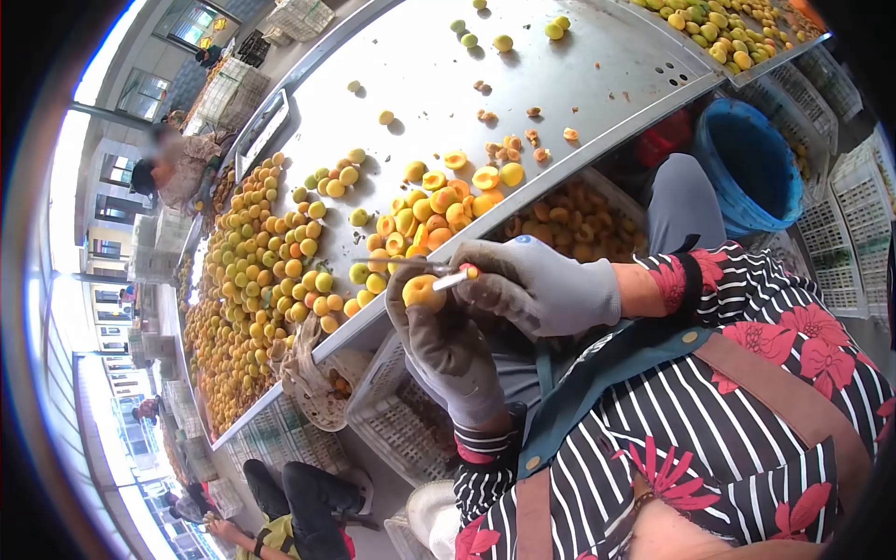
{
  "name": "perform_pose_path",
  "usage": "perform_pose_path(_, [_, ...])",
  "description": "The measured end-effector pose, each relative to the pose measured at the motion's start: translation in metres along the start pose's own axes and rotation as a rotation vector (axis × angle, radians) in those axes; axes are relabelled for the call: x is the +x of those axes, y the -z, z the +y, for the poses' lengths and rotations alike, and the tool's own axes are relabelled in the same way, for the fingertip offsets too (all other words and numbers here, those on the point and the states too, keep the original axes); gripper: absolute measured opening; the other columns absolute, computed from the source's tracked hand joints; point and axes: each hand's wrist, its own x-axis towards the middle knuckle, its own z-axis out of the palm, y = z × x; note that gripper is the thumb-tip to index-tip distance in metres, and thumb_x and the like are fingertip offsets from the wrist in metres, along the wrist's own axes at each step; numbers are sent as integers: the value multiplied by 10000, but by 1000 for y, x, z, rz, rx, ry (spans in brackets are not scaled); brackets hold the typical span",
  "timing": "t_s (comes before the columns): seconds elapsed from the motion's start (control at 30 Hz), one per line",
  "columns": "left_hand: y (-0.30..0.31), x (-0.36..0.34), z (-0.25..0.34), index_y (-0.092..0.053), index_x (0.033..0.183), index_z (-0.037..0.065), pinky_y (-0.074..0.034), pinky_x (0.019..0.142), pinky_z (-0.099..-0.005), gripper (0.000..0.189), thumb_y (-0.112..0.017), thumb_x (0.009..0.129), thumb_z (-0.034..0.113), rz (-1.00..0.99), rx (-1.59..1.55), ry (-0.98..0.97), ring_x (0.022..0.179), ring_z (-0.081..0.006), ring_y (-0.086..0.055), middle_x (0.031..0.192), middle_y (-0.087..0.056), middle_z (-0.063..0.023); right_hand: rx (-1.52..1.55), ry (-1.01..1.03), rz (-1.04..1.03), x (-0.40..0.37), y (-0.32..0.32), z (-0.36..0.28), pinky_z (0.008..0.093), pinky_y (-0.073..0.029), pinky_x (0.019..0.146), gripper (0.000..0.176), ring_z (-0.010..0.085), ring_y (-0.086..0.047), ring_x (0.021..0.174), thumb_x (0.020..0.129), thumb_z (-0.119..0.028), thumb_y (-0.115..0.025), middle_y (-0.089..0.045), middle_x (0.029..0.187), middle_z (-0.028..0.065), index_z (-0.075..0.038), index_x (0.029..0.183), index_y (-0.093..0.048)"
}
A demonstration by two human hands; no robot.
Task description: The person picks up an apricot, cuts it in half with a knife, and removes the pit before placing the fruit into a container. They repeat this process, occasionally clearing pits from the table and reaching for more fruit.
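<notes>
Grey knit gloves covered both hands. The left hand point(448, 350) kept its grip closed around a single apricot point(422, 291), held in front of the body just off the near edge of the metal tabletop point(523, 84). The right hand point(537, 285) kept its grip closed on a small knife point(401, 264), the thin blade lying just above the fruit.

The apricot probably handled as a light, soft item — thin skin, flesh that bruises under pressure, and likely slippery once cut (juice on the gloves). It was judged best held around the sides with the fingertips, leaving the upper face clear for the blade.

No brand, label or writing could be read — none on the gloves, the crate point(401, 411) or the blue bucket point(747, 168).
</notes>
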Motion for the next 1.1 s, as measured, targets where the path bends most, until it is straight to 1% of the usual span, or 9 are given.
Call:
perform_pose_path(0.2, [2, -2, -6, -409, 1410, -4, -436, 1102, -373, 402, -415, 1059, 193, -72, -135, -31, 1238, -228, -565, 1315, -526, -124, -150, 21, 25, 1, 6, -3, 416, -504, 685, 331, 428, -643, 810, 1069, -338, -486, -621, 828, 210, -16, 1030, -556])
perform_pose_path(0.23, [2, -4, -7, -400, 1418, -4, -440, 1097, -370, 406, -418, 1055, 176, -53, -113, -34, 1238, -225, -563, 1315, -525, -123, -149, 19, 25, -1, 5, 0, 416, -504, 685, 331, 428, -643, 810, 1069, -338, -486, -621, 828, 210, -16, 1030, -556])
perform_pose_path(0.33, [7, -7, -8, -406, 1418, -5, -441, 1086, -359, 400, -420, 1046, 143, -37, -75, -30, 1235, -220, -559, 1316, -523, -122, -186, 25, -9, -1, 3, 4, 339, -500, 674, 312, 238, -628, 715, 1069, -316, -503, -639, 819, 146, -23, 1164, -555])
perform_pose_path(0.4, [12, -9, -10, -421, 1411, -5, -438, 1080, -352, 391, -419, 1042, 126, -41, -58, -22, 1232, -217, -558, 1318, -522, -122, -236, -5, -7, -2, 2, 0, 459, -511, 698, 323, 440, -658, 858, 1063, -332, -487, -649, 879, 226, -19, 1057, -565])
perform_pose_path(0.5, [17, -10, -13, -514, 1326, -24, -428, 1060, -340, 344, -416, 1006, 56, 36, 165, -25, 1210, -214, -560, 1303, -528, -123, -319, 42, 24, -4, -1, 9, 389, -514, 680, 333, 391, -675, 791, 1070, -346, -484, -644, 828, 201, -22, 1116, -545])
perform_pose_path(0.73, [14, -4, -5, -598, 1161, -74, -434, 1030, -348, 322, -423, 893, -43, -7, 377, -149, 1153, -251, -583, 1228, -554, -152, -174, -25, 25, -6, -6, 6, 415, -513, 672, 326, 436, -659, 826, 1065, -348, -488, -641, 840, 225, -28, 1094, -542])
perform_pose_path(0.9, [11, -5, -3, -596, 1113, -83, -479, 967, -352, 272, -437, 900, -29, -18, 546, -195, 1079, -266, -613, 1163, -579, -153, -506, 109, 68, -6, -5, 13, 439, -515, 638, 231, 435, -656, 795, 1013, -265, -578, -637, 818, 211, -47, 1080, -534])
perform_pose_path(1.0, [9, -8, -1, -600, 1071, -76, -500, 922, -349, 220, -458, 914, -16, 2, 571, -103, 1029, -259, -625, 1156, -586, -156, -550, 141, 47, -4, -7, 18, 455, -517, 631, 214, 439, -656, 800, 980, -229, -613, -637, 807, 205, -53, 1071, -533])
perform_pose_path(1.1, [8, -11, 5, -591, 1076, -67, -501, 884, -335, 211, -464, 950, 44, 33, 111, 186, 1004, -237, -621, 1155, -585, -155, -447, 8, -49, -4, -8, 15, 437, -516, 642, 216, 453, -643, 801, 1012, -254, -577, -638, 847, 235, -45, 1064, -552])
